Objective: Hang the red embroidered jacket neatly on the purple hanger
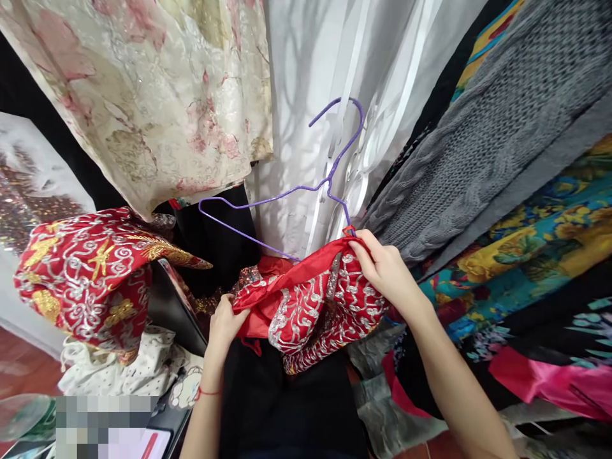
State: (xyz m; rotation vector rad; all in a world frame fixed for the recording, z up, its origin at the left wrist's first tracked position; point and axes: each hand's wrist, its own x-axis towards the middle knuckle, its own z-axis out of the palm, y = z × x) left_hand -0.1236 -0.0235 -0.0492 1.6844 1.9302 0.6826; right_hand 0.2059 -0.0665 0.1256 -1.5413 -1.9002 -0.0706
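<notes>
A red garment (pixel 306 312) with silver sequin swirls and a plain red inner band is stretched between my two hands. My left hand (pixel 225 322) pinches its left end. At the upper right end, my right hand (pixel 380 261) grips the garment's edge close to a small red loop. That loop sits round the right arm of a purple wire hanger (pixel 287 193). The hanger's left arm stands bare, and its lower bar passes behind the garment. Its hook points up in front of white fabric.
A cream floral cloth (pixel 182 83) hangs at the upper left. Below it, a red and gold embroidered piece (pixel 90 280) rests above a white dotted cloth (pixel 124 366). A grey knit (pixel 497 140) and several colourful garments hang on the right. White curtain-like fabric (pixel 301 76) is behind the hanger.
</notes>
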